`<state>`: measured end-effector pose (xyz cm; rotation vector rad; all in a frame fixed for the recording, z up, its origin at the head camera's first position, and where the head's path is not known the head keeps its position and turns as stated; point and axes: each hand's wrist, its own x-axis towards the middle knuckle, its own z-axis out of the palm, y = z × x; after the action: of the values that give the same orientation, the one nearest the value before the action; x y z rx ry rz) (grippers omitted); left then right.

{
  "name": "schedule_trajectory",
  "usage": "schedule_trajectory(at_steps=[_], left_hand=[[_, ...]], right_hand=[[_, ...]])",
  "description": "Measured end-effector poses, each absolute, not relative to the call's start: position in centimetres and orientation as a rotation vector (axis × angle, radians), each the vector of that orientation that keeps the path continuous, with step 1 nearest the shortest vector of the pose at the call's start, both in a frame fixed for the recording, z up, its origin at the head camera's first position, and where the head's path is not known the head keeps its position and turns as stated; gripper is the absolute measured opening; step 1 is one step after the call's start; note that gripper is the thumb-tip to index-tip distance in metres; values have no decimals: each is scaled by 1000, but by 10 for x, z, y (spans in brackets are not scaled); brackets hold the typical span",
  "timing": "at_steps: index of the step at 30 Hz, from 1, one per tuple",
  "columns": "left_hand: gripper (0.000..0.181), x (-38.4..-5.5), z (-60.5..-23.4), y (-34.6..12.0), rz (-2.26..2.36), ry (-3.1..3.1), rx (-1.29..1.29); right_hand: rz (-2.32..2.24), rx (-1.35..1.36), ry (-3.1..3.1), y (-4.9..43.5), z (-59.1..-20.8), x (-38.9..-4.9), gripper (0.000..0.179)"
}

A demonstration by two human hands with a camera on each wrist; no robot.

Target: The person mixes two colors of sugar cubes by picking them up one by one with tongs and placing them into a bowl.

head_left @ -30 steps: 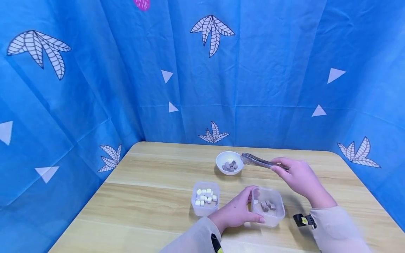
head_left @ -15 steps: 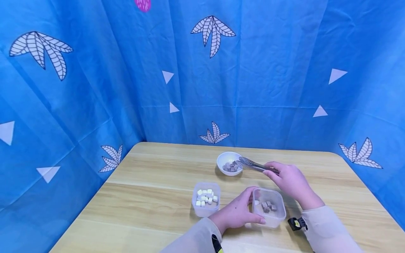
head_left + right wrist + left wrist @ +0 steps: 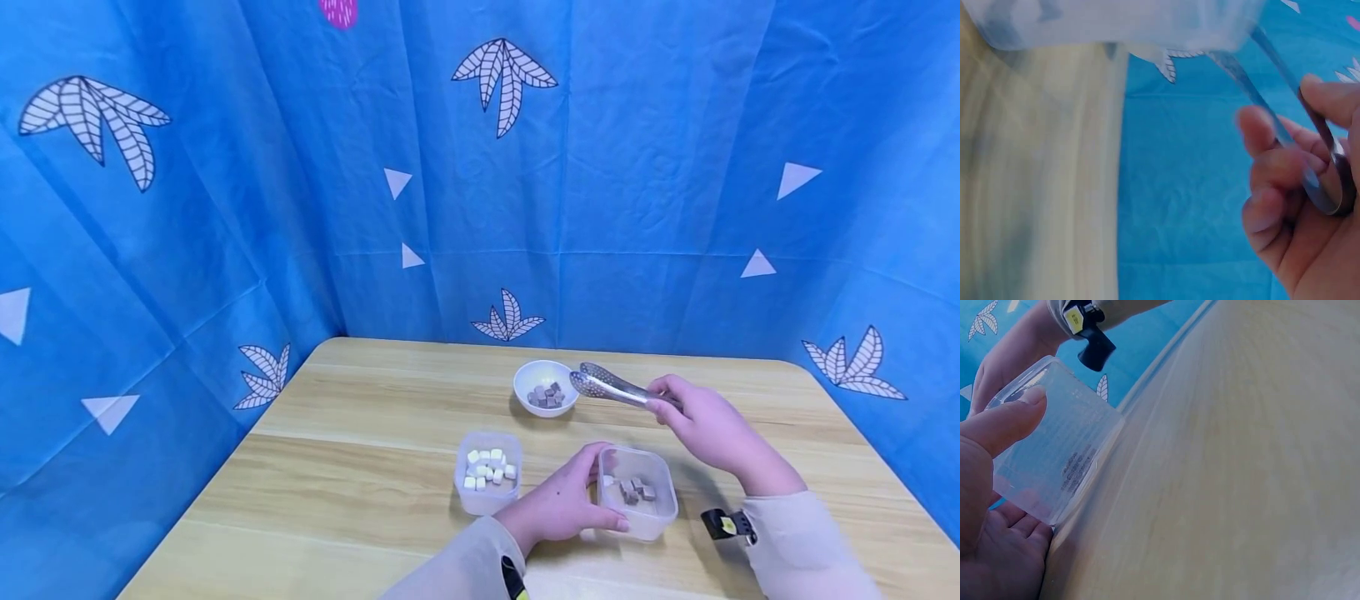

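Note:
Metal tongs (image 3: 611,386) with perforated tips are held in my right hand (image 3: 705,425), thumb and fingers on the two arms. Their tips stand apart with nothing visible between them, just right of the white bowl (image 3: 522,400), which contains several brown cubes (image 3: 546,397). With thumb and fingers spread around its left side, my left hand (image 3: 566,504) grips a clear plastic container (image 3: 651,527). Several brown cubes (image 3: 637,490) and a small white piece lie inside that container. In the left wrist view, the thumb presses against the container's wall (image 3: 1066,444).
A second clear container (image 3: 487,504) with several white cubes (image 3: 487,467) stands left of my left hand. All stand on a wooden table (image 3: 360,433). Blue patterned cloth (image 3: 637,167) hangs behind and along the sides.
The tongs moved left to the bowl's right rim, then back right, and their tips are spread wider now. My left hand and the container stay in place.

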<state>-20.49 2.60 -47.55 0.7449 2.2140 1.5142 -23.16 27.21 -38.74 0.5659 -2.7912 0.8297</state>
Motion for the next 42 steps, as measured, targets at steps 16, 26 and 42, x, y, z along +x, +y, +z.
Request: schedule_trajectory(at_steps=[16, 26, 42], left_hand=[[90, -204, -476, 27, 1493, 2248, 754], [92, -205, -477, 28, 1522, 2221, 753], [90, -205, -477, 27, 1521, 2209, 772]], right_hand=[[687, 826, -2751, 313, -341, -195, 19], [533, 862, -2984, 302, -334, -189, 17], [493, 932, -3040, 288, -346, -191, 11]])
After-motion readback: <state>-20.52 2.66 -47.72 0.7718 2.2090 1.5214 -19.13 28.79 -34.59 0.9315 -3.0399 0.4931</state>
